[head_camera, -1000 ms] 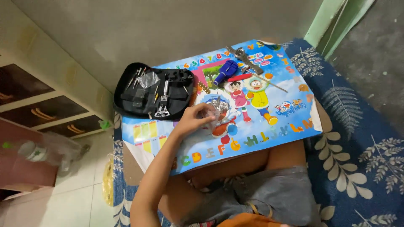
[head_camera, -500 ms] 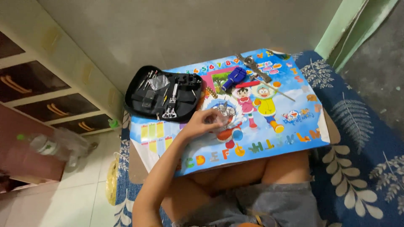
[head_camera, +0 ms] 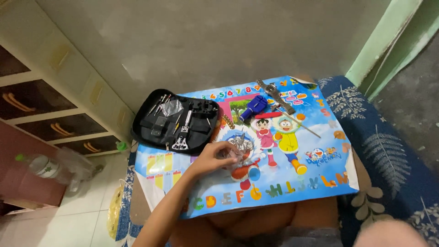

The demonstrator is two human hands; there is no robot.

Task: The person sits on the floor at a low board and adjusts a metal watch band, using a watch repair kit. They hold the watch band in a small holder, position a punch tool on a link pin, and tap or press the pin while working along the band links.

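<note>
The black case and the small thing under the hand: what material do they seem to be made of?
The black case looks like matte fabric, dull and soft-edged, though I cannot be sure. The small object at the left hand looks like shiny metal partly in clear plastic wrap, judging by its silvery glints; its details are too small to confirm.

Even indoor light, soft shadows, slight blur

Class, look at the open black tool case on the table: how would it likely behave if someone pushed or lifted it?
The black case lies opened flat, so it probably slides rather than tips or rolls. It looks like soft zip fabric, so it may sag or fold if lifted by one edge. The small metal tools inside could shift or drop out unless strapped; that cannot be told here.
</note>
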